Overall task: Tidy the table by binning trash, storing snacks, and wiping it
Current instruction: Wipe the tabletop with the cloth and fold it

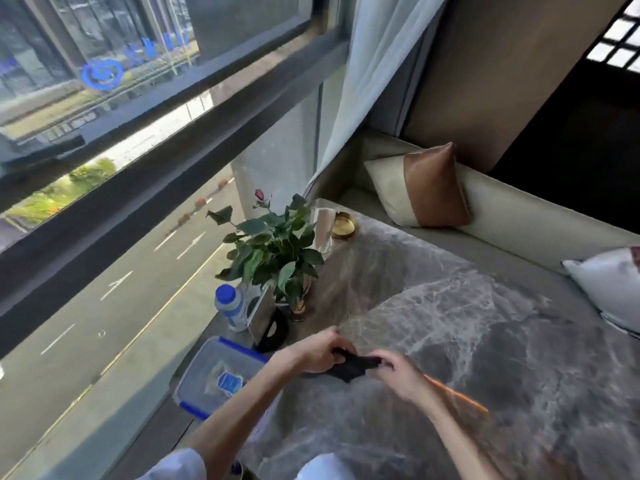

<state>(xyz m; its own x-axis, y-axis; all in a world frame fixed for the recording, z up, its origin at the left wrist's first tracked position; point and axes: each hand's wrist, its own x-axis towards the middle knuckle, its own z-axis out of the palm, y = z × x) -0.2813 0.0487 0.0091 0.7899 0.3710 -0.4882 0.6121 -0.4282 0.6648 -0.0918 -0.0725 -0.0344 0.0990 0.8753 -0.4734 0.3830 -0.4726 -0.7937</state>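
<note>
Currently, both hands work over the near-left part of the marble table (467, 341). The left hand (320, 355) grips one end of a dark cloth (351, 365), with the fingers curled round it. The right hand (398, 372) holds the other end, its fingers likewise curled. The cloth spans the short gap between the two hands and sags slightly in the middle (contact with the marble cannot be confirmed from this view).

Left of the hands, at the window side, lies a clear storage box (211, 372) with blue clips. Its lid is on, and a blue-and-white packet (228, 382) shows through it. The left forearm passes over the box's near-right corner. Whether the box rests on the table or on the sill beside it cannot be told.

Beyond the box, a water bottle (230, 306) with a blue cap stands upright. Just beside it are a round black object (278, 332) and a leafy plant (273, 244) in a clear vase, both along the window-side edge. A small gold dish (343, 225) sits at the far corner of the table.

A padded bench (519, 220) runs behind the table. It carries a cream-and-brown cushion (426, 188) leaning against the backrest and a white cushion (609, 285) further right. A pale curtain (374, 81) hangs at the window (138, 98), through which a road is visible below.
</note>
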